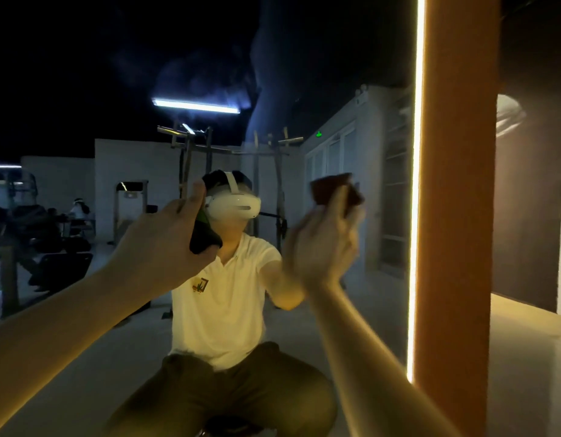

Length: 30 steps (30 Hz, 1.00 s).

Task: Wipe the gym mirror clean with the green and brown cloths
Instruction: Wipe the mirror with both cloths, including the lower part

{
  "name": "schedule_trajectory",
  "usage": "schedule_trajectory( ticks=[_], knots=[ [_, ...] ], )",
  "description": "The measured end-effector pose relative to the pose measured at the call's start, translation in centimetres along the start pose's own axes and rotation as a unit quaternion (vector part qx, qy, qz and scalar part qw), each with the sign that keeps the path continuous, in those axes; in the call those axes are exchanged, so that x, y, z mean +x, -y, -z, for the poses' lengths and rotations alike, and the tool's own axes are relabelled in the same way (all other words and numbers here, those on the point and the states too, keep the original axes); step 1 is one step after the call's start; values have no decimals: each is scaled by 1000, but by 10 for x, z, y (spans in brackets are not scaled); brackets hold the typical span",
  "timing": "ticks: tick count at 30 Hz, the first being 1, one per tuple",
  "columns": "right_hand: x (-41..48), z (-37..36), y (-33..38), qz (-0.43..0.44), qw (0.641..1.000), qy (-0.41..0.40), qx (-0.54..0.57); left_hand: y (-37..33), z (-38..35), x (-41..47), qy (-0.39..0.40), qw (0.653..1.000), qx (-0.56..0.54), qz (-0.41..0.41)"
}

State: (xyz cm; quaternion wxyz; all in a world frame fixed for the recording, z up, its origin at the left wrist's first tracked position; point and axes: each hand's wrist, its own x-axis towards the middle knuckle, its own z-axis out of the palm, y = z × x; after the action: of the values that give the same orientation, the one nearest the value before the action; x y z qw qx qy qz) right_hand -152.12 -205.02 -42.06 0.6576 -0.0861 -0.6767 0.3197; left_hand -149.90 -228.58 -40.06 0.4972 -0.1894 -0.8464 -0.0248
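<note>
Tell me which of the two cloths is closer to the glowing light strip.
The crumpled brown cloth in the right hand; the dark green cloth sits farther left.

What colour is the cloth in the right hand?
Reddish brown. The head view shows the cloth gripped by the right hand, slightly blurred.

A tall orange-brown pillar [456, 216] stands at right, a warm vertical light strip [416, 184] glowing along its left edge. Far off, a white tube light [195, 106] shines above a dark metal gym rack [188, 162].
</note>
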Motion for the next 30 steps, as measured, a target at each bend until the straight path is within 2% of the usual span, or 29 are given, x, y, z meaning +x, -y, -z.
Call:
schedule_trajectory(
  ticks=[3, 4, 6, 7, 8, 9, 11, 13, 16, 18, 19, 20, 22, 25, 27, 28, 30],
  knots=[
    [-40, -12, 39, 92, 987, 124, 37, 1, -3, 1, 10, 1000, -6, -1],
    [-53, -12, 44, 160, 974, 158, 30, 2, -3, 1, 8, 1000, -11, -1],
    [-64, -5, 42, 341, 921, 188, -12, 1, 0, 0, 4, 1000, -14, 1],
    [-53, -3, 31, 398, 894, 205, -33, -1, 2, 0, 5, 1000, -9, 2],
    [-36, 2, 17, 412, 884, 215, -48, -2, 2, 0, 7, 1000, -3, 2],
    [-15, 8, 0, 409, 886, 204, -77, -3, 1, 0, 5, 1000, 3, 1],
    [27, 26, -36, 381, 909, 111, -131, -3, 1, 0, -2, 1000, 19, -2],
    [64, 48, -78, 322, 937, 35, -135, -3, 0, 0, -1, 999, 34, 1],
    [92, 61, -116, 151, 980, 15, -127, -3, -2, -2, -3, 999, 39, 6],
    [92, 52, -106, 26, 993, -17, -112, -8, -1, -3, -15, 999, 43, 8],
    [80, 43, -93, -10, 994, -21, -103, -11, -2, -3, -13, 999, 41, 17],
    [63, 34, -80, -10, 995, -31, -92, -15, -3, -2, -9, 999, 35, 29],
    [19, 25, -61, 46, 997, -30, -50, -21, -5, 0, -5, 999, 17, 46],
    [-55, 24, -75, 159, 986, 47, -14, -25, -3, 2, 1, 999, 6, 52],
    [-95, 34, -101, 257, 959, 113, -28, -26, -2, 1, 2, 999, -1, 51],
    [-101, 41, -111, 319, 935, 150, -37, -26, -2, 0, 0, 999, 0, 50],
    [-73, 57, -118, 400, 896, 187, -47, -27, -1, -2, -1, 999, -2, 49]
  ],
)
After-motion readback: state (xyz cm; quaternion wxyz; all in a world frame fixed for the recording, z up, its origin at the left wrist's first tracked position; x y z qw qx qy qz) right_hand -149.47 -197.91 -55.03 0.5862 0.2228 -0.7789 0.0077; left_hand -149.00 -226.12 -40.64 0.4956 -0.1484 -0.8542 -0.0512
